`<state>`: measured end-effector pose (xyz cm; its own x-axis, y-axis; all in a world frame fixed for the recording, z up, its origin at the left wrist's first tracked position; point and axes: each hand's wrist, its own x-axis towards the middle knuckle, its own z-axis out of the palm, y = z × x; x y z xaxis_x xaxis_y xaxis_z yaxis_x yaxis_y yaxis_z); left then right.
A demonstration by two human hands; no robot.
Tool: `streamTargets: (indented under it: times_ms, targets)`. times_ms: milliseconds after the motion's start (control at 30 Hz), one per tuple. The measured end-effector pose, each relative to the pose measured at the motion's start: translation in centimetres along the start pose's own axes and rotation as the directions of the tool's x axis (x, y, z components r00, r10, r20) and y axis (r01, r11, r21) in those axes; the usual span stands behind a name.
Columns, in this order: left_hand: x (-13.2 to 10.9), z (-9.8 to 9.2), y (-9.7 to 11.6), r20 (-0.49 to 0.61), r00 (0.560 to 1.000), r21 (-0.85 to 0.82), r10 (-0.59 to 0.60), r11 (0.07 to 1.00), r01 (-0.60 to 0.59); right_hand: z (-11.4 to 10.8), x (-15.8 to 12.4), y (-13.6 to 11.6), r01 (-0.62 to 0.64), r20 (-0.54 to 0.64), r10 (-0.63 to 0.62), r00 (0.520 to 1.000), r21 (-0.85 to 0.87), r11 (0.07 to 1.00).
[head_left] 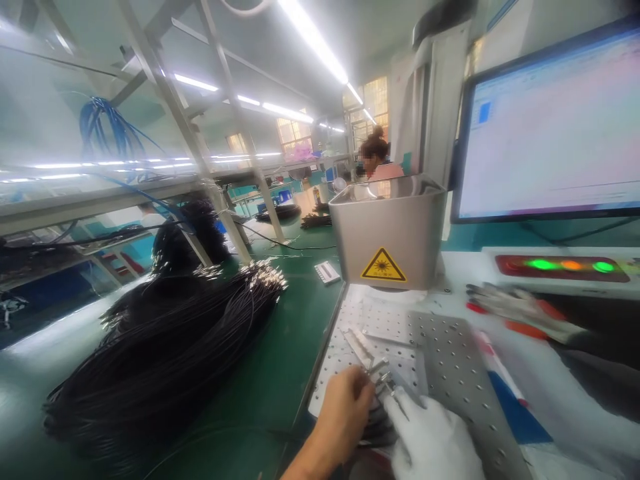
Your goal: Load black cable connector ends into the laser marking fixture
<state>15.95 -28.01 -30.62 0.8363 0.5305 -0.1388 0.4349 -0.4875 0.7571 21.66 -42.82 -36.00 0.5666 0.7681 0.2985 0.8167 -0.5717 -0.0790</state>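
My left hand [350, 403] is bare and closed, its fingertips pinched together at the near end of a pale fixture strip [359, 347]. What those fingers hold is hidden. Beside it my right hand [435, 433], in a white glove, has thumb and finger closed on a small silver cable connector [387, 379]. Black cables [377, 430] lie bunched below and between both hands. Under them is a perforated metal work plate [453, 363]. On the left, a large coil of black cables [170, 353] with silver ends rests on the green table [300, 333].
A metal housing with a yellow laser warning sign [384, 265] stands ahead. To the right are a monitor [550, 127], a panel with lit buttons [563, 267], work gloves [520, 310] and a marker [503, 370]. A person [383, 160] sits beyond the housing.
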Motion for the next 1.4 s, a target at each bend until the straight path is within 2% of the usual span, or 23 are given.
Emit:
streamTargets:
  times_ms: [167,300,433,533,633,767,1100,1233,1400]
  targets:
    - [0.1,0.1,0.0,-0.001,0.998,0.04,-0.065,0.997,0.065,-0.4,0.5,0.1,-0.021,0.071,0.017,0.997,0.052,0.998]
    - [0.0,0.2,0.3,-0.022,0.999,0.096,-0.032,0.995,0.034,-1.1,0.7,0.0,-0.016,0.068,0.011,0.998,0.076,0.997]
    - [-0.2,0.2,0.6,-0.007,1.0,0.075,-0.029,0.997,0.029,-1.5,1.1,-0.1,-0.036,0.085,0.028,0.996,0.098,0.995]
    - [-0.2,0.1,0.5,-0.024,0.999,0.088,-0.023,0.996,0.025,-0.7,1.0,0.0,0.0,0.067,-0.006,0.998,0.084,0.996]
    - [-0.2,0.1,0.2,-0.037,0.999,0.094,-0.018,0.995,0.021,0.6,0.5,0.2,0.059,-0.03,-0.058,0.998,0.024,0.998]
    - [-0.1,0.7,-0.3,-0.031,1.0,0.072,0.002,0.997,0.0,2.0,-0.3,0.6,0.029,-0.113,-0.027,0.993,0.018,0.999]
    - [0.0,1.4,-0.3,-0.044,0.998,0.243,-0.048,0.968,0.057,2.8,-0.2,1.4,0.11,-0.113,-0.108,0.988,0.018,0.994]
    - [0.3,1.4,-0.1,-0.019,0.999,0.24,-0.027,0.97,0.03,2.6,-0.1,1.5,0.128,-0.087,-0.128,0.988,0.0,0.992]
    - [0.7,1.1,0.6,0.035,0.997,0.284,-0.071,0.957,0.058,2.8,0.0,1.8,0.155,-0.028,-0.155,0.987,-0.017,0.988]
